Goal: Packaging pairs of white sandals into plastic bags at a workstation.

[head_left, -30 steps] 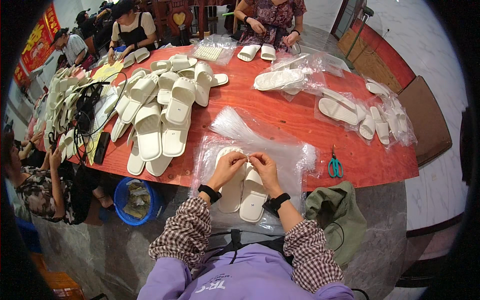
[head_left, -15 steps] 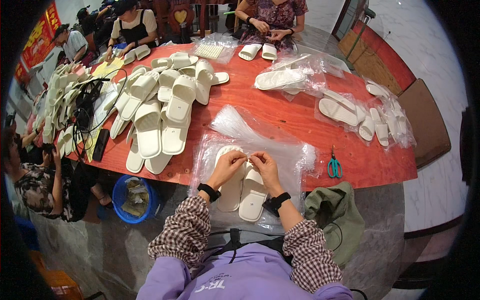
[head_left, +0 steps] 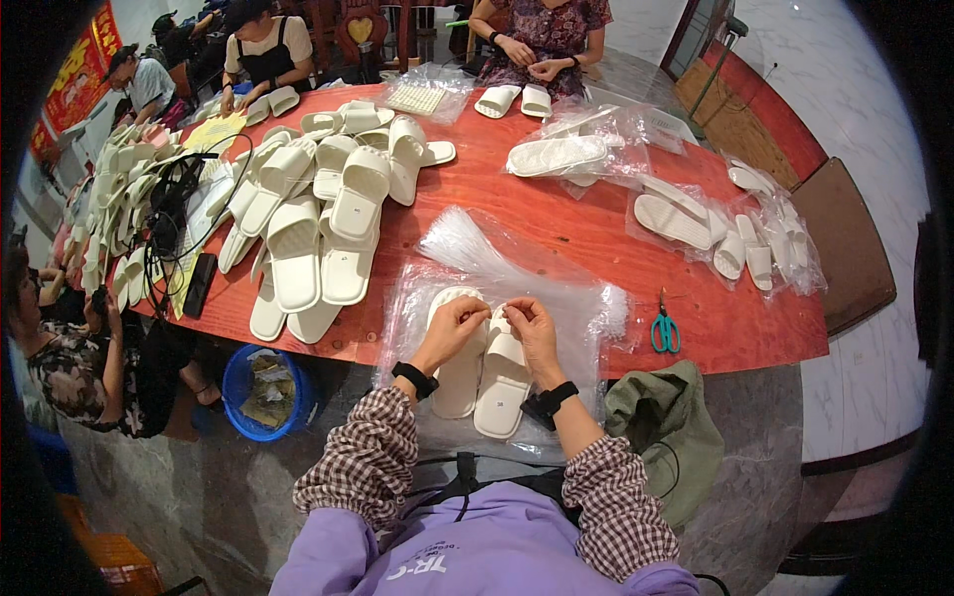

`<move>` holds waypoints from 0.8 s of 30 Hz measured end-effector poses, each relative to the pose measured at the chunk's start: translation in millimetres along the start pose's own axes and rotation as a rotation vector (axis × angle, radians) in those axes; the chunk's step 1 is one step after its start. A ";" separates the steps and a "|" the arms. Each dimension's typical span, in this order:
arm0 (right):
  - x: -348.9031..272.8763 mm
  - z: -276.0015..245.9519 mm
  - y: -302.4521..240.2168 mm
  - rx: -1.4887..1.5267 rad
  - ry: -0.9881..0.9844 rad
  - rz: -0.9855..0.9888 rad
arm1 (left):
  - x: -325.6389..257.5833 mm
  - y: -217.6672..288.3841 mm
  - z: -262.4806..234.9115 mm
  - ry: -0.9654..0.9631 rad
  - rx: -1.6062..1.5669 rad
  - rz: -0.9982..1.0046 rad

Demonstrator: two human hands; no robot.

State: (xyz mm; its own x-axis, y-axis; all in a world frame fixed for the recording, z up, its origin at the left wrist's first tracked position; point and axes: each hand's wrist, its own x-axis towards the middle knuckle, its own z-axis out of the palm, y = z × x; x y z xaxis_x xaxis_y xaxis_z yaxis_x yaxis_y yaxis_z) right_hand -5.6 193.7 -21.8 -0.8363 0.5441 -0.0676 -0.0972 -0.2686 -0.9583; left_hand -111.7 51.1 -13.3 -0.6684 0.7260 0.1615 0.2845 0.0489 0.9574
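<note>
A pair of cream slippers lies in front of me on a stack of clear plastic bags (head_left: 568, 372). My left hand (head_left: 453, 330) is over the left slipper (head_left: 457, 387), thumb and fingers pinched together. Beside it my right hand (head_left: 533, 336) pinches too, above the upper part of the right slipper (head_left: 501, 405). The fingertips of both hands nearly meet; whatever is between them is too small to make out. Just beyond the hands, a fanned bundle of thin clear plastic strands (head_left: 465, 240) rests on the bags.
A heap of cream slippers (head_left: 296, 260) covers the red table's (head_left: 477, 179) left side. Bagged slippers (head_left: 672, 221) lie to the right, near teal-handled scissors (head_left: 665, 333). A blue bin (head_left: 237, 397) stands below the edge. Other people sit around the table.
My hands stay almost in place; the right fingers have shifted slightly over the slipper. Across the table, a person's hands have moved a little. The slippers have not visibly moved.
</note>
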 end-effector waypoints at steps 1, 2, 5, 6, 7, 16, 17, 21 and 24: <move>0.3 -0.5 0.5 0.029 -0.005 -0.005 | -0.3 -1.0 0.8 0.022 -0.005 0.028; 0.4 0.2 1.1 0.029 -0.004 -0.005 | -0.1 0.2 1.4 0.020 -0.005 0.028; -0.2 3.4 3.3 -0.043 0.020 -0.028 | -0.4 3.5 1.8 0.016 -0.017 0.030; -0.7 3.9 3.2 -0.031 0.016 -0.029 | -0.6 4.3 1.5 0.012 -0.012 0.033; -1.3 4.2 3.0 -0.020 0.013 -0.030 | -0.8 5.0 1.3 0.008 -0.008 0.036; -1.1 4.5 3.5 -0.141 -0.017 -0.057 | -0.2 5.2 0.6 0.003 0.025 0.033; -1.2 4.6 3.9 -0.141 -0.017 -0.058 | 0.1 6.1 0.5 0.002 0.025 0.034; -3.6 10.3 1.5 -0.199 -0.011 -0.104 | -0.6 5.2 -1.7 -0.031 0.048 0.002; -3.1 14.0 2.9 -0.302 -0.019 -0.156 | -2.0 3.9 -1.7 0.008 0.083 0.029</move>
State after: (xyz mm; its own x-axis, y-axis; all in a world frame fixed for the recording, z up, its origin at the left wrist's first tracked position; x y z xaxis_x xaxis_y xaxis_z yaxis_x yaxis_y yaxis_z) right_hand -10.9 180.0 -20.5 -0.8344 0.5440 0.0890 -0.0629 0.0664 -0.9958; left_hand -110.4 48.6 -9.5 -0.6649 0.7222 0.1908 0.3594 0.0853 0.9293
